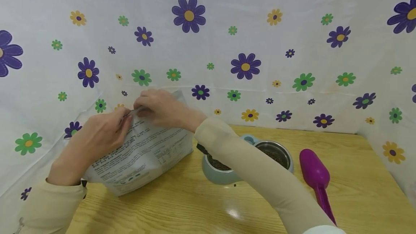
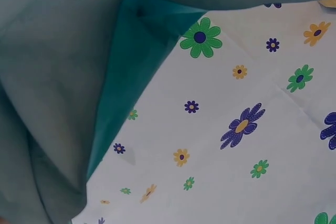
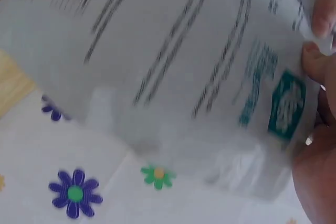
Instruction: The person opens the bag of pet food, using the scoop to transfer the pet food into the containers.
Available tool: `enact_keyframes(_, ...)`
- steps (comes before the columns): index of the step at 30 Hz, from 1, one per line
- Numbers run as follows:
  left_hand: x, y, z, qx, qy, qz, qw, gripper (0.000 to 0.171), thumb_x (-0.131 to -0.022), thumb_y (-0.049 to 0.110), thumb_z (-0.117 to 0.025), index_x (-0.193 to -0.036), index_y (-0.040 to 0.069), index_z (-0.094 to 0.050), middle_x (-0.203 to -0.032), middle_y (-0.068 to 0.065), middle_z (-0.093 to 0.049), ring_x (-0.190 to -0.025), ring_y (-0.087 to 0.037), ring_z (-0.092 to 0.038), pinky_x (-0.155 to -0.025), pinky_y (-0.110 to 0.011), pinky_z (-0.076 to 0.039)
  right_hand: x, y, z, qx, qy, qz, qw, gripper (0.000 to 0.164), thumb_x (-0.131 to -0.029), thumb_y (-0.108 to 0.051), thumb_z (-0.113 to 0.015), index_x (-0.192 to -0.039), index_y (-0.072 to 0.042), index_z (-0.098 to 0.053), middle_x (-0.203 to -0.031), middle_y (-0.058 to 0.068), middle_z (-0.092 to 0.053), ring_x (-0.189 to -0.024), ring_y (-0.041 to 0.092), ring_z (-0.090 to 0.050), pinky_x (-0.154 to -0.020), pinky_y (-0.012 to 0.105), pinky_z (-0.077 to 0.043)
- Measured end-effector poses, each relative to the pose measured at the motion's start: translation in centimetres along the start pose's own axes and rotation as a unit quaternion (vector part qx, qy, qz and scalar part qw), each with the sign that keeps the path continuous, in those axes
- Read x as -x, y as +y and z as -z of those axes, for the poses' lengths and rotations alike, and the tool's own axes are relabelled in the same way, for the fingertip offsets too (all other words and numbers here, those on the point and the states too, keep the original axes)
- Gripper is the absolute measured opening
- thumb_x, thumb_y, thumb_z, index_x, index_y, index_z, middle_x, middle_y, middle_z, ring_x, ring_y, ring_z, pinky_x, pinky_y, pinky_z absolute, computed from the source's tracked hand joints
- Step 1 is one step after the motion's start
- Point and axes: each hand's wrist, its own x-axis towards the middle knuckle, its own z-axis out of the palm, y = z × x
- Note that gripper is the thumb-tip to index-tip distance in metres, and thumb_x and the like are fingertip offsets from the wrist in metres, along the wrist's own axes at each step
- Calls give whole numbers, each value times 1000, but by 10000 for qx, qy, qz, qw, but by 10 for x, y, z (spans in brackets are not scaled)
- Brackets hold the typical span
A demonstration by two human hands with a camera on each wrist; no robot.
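A pale printed pet food bag (image 1: 152,154) stands tilted on the table at the left, lines of dark text on the side facing me. My left hand (image 1: 99,133) pinches its top edge, thumb on the near side. Close beside it, my right hand (image 1: 162,108) grips the same edge with curled fingers. Grey and teal folds of the bag (image 2: 131,72) fill the upper left of the left wrist view. In the right wrist view, fingers hold the edge of the bag (image 3: 168,66) near a teal printed label. The bag's inside is hidden.
A light blue double pet bowl (image 1: 216,178) stands right of the bag, partly behind my right forearm, with brown kibble in its metal dishes. A purple scoop (image 1: 313,169) lies farther right on the wooden table (image 1: 182,208). Flower-printed cloth (image 1: 214,42) hangs behind.
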Motion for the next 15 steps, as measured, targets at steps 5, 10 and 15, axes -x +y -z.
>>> enact_keyframes(5,1,-7,1,-78,61,-50,9999,12,-87,-2,-70,-97,-5,-64,-60,-3,-54,-46,-6,-45,-41,-22,-36,4,12,16,114,-189,-159,9996,13,-101,-12,-64,-109,-8,-74,-108,3,-73,-99,14,-64,-90,20,-48)
enact_keyframes(10,-7,-23,1,-400,295,-189,9986,14,-86,-2,-73,-95,-5,-64,-57,-6,-52,-40,-10,-43,-37,-22,-32,-6,17,17,793,-99,-127,9967,15,-103,-11,-60,-108,-8,-74,-107,3,-73,-97,16,-61,-89,20,-47)
enact_keyframes(15,-13,-39,-3,-476,384,-276,9977,10,-87,-2,-73,-90,-4,-63,-56,-5,-50,-40,-8,-38,-37,-21,-28,-19,25,9,1206,144,-253,9923,14,-103,-11,-60,-110,-8,-73,-109,1,-74,-96,16,-60,-87,20,-47)
